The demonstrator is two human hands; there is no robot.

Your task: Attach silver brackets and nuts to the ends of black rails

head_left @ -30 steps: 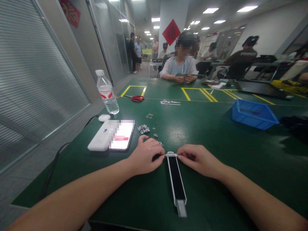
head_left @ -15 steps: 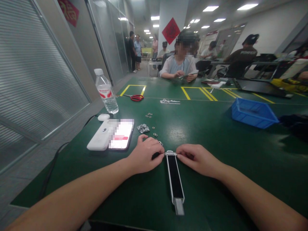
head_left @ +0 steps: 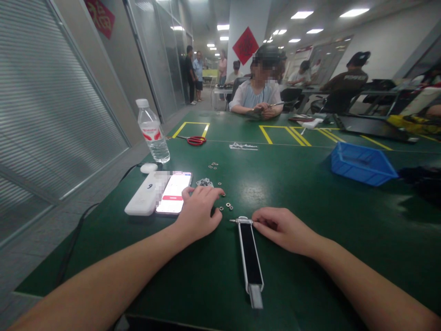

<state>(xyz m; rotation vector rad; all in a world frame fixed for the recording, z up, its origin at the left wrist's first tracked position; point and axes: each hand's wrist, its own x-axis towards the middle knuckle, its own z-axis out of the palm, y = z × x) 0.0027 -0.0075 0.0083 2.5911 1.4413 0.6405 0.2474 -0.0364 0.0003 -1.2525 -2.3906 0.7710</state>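
Pinching pointed metallic rod (head_left: 237, 221), right hand (head_left: 284, 229); left hand (head_left: 200, 211) near shiny rings (head_left: 228, 205).

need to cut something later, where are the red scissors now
The red-handled scissors lie toward the head view's upper left, beside the yellow tape outline, beyond the bottle.

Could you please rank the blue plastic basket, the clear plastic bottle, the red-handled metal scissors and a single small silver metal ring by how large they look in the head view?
1. Blue basket
2. Clear bottle
3. Red-handled scissors
4. Silver ring
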